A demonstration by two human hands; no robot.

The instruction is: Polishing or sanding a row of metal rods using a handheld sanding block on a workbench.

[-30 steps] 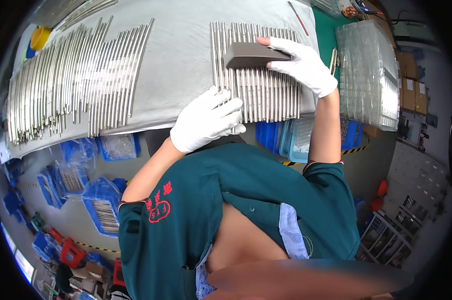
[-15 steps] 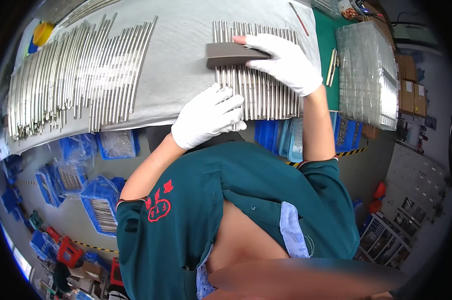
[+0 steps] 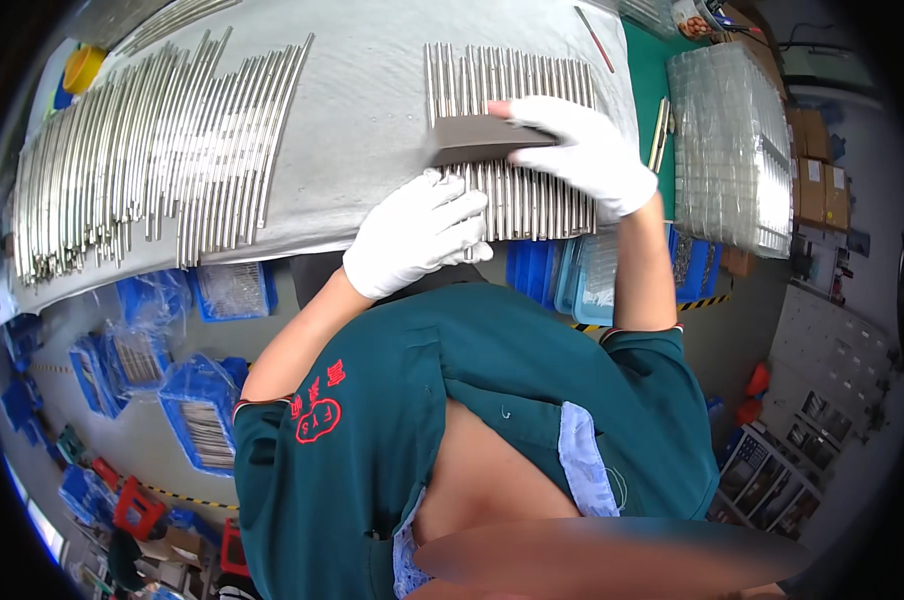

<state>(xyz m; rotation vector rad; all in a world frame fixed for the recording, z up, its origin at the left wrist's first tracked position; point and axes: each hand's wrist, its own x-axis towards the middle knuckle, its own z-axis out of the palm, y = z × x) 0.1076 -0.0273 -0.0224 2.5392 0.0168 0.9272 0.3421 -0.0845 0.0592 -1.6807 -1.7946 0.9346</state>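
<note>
The right hand's [image 3: 584, 158] gloved fingers grasp a dark grey block [image 3: 492, 141], one bare fingertip along its far edge and the thumb against its near edge, a span that probably keeps the block level and steerable. The block lies crosswise over a row of metal rods [image 3: 547, 207], so that it reaches across many at once; its nine o'clock end is blurred.

At the block's seven o'clock, the left hand [image 3: 415, 238] curls its gloved fingers over the near ends of the leftmost rods, likely steadying them against sliding or rolling. I cannot tell whether it pinches them or merely presses.

The rods lie side by side on a pale grey cover [image 3: 362, 95], which may cushion them and hinder rolling. At nine o'clock from the block, a wide bare strip separates them from a larger, more uneven batch of rods [image 3: 152, 150], seemingly to keep the two groups distinct. Toward one o'clock lies a thin red stick [image 3: 598, 45], apart from the rods. At three o'clock, clear plastic trays [image 3: 724, 150] are stacked beyond the cover.
</note>
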